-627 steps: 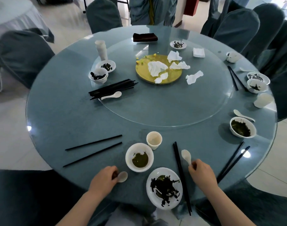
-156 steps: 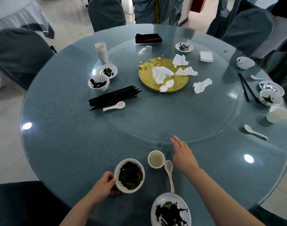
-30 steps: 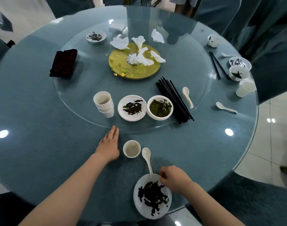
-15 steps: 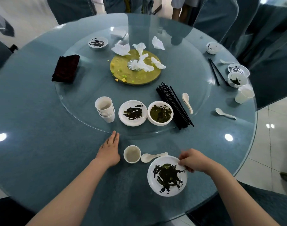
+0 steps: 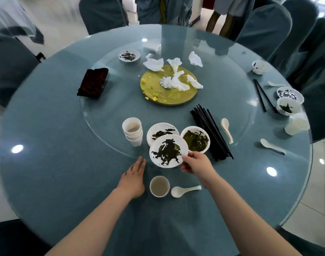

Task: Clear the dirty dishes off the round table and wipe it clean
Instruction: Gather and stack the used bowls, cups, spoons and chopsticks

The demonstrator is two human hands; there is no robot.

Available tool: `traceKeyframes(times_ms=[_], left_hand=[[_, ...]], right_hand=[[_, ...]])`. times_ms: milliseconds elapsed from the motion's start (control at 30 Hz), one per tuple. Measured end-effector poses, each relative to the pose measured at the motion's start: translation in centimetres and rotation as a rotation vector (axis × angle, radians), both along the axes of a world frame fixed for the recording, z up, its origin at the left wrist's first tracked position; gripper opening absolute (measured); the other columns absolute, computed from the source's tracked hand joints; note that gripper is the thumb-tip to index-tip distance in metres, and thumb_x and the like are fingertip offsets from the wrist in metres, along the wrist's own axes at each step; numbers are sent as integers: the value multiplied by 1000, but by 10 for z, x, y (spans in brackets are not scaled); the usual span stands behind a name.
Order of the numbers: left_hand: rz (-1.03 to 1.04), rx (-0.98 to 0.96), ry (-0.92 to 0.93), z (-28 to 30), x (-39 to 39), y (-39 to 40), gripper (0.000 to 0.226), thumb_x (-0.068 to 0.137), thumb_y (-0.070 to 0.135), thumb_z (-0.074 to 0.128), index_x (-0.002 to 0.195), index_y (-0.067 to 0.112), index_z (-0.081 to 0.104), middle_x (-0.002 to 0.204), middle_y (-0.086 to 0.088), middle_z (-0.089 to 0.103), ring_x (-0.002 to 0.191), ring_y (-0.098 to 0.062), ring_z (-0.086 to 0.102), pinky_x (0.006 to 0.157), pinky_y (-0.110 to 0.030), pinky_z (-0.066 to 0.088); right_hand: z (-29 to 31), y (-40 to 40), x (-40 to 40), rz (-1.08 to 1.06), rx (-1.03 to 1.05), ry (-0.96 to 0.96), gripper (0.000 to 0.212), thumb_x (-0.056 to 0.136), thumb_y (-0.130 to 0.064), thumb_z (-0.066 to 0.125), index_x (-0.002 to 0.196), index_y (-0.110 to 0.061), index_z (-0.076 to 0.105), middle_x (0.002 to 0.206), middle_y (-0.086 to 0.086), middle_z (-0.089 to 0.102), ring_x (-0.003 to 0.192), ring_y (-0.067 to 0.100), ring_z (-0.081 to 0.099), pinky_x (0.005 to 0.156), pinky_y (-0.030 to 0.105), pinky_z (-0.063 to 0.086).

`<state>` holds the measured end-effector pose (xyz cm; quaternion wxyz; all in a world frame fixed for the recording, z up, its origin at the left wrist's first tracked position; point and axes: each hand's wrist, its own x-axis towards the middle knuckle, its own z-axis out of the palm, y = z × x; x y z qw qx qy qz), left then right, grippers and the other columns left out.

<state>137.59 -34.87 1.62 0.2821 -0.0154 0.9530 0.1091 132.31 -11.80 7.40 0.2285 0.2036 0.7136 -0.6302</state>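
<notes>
Lifted since the previous frame: round white plate (image 5: pixel 168 151), smeared with dark greens, pinched at its rim by right hand (image 5: pixel 196 162), held above glass turntable (image 5: pixel 106 115) edge. Left hand (image 5: pixel 133 177) lay flat, fingers straight, on desk (image 5: pixel 47 163) beside small white cup (image 5: pixel 159 186) and glossy spoon (image 5: pixel 184 190).

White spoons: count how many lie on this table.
4. One spoon by the near cup, one beside the black chopsticks, one near the right edge, one far right. Others may be hidden.
</notes>
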Motion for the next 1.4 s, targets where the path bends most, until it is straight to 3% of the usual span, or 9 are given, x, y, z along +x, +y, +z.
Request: traceKeyframes(times_ms=[233, 400, 600, 733, 800, 900, 1067, 1233, 1400], left_hand=[[-13, 4, -7, 4, -1, -1, 90, 90, 13, 50, 154, 22, -13, 159, 5, -25, 150, -24, 2, 120, -42, 17], [-6, 22, -22, 4, -1, -1, 90, 90, 13, 49, 153, 23, -15, 159, 6, -24, 150, -23, 0, 119, -43, 16], [-10, 27, -12, 3, -1, -2, 88, 90, 13, 46, 154, 23, -14, 159, 8, -25, 149, -23, 1, 120, -42, 17], [0, 46, -16, 3, -1, -1, 87, 91, 13, 46, 153, 24, -14, 159, 8, -25, 149, -23, 0, 120, -43, 17], [5, 59, -13, 2, 0, -1, 86, 92, 15, 46, 154, 25, -13, 159, 9, -25, 149, -24, 1, 119, -44, 16], [12, 68, -11, 2, 1, 0, 87, 93, 16, 46, 153, 25, -14, 158, 8, -26, 149, -24, 0, 119, -43, 15], [19, 60, 0, 1, 2, 2, 88, 92, 15, 47, 153, 23, -16, 158, 7, -28, 149, -22, 0, 120, -42, 16], [18, 48, 11, -1, 3, 4, 90, 93, 18, 50, 153, 22, -17, 157, 6, -29, 150, -22, 1, 119, -41, 17], [22, -2, 49, 1, 3, 9, 86, 95, 28, 50, 154, 20, -13, 160, 3, -23, 150, -24, -1, 120, -42, 14]], right_hand=[[-31, -48, -5, -169, -162, -133, 13, 97, -12, 57, 108, -5, 59, 94, 17, 71, 80, 23, 71, 74, 34, 61], [-38, -61, -17, -328, -264, -278, 11, 97, -10, 57, 104, -2, 57, 95, 19, 69, 79, 25, 70, 67, 32, 60], [-44, -64, -33, -395, -161, -206, 14, 96, -15, 60, 90, -2, 60, 81, 15, 69, 65, 21, 66, 62, 31, 59], [-47, -49, -23, -226, 0, -159, 17, 96, -24, 60, 94, -7, 62, 77, 11, 71, 61, 18, 63, 57, 28, 55], [-51, -36, -11, -45, 194, -75, 14, 95, -25, 59, 97, -11, 63, 78, 6, 70, 64, 16, 61, 59, 29, 54], [-56, -7, 12, 292, 532, 126, 8, 93, -26, 58, 97, -22, 63, 89, -6, 66, 80, 11, 61, 72, 28, 52], [-66, 38, 43, 762, 814, 347, 25, 94, -21, 52, 117, -23, 60, 114, -7, 55, 108, 14, 48, 91, 23, 42], [-77, 55, 60, 862, 813, 437, 23, 93, -25, 51, 114, -25, 59, 110, -9, 55, 105, 13, 48, 91, 25, 43], [-83, 67, 64, 830, 867, 444, 20, 97, -30, 49, 111, -21, 60, 109, -6, 56, 105, 15, 51, 84, 30, 47]])
